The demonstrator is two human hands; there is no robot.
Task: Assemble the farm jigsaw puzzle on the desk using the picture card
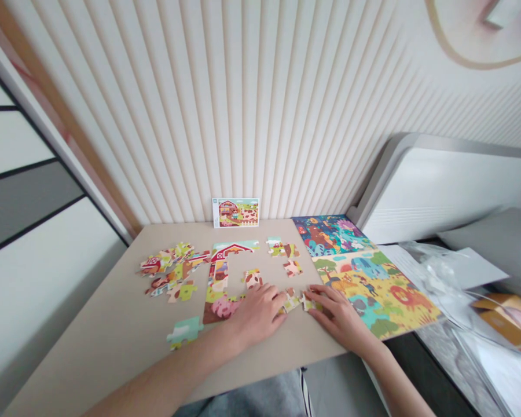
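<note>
On the table, my left hand has its thumb and fingers closed at the left edge of a jigsaw piece. My right hand grips another jigsaw piece by its right side, and that piece is partly covered by the fingers. A small gap seems to separate the two pieces. Left of them lies a partly joined farm puzzle, with a red barn at the top and a pink pig at the bottom; my left hand hides its lower right. A cow-patterned piece lies just beyond my left hand.
Loose pieces are heaped at the left, and a pale green piece lies nearer. More pieces lie at the back. A picture card leans against the ribbed wall. Two finished puzzles cover the right side.
</note>
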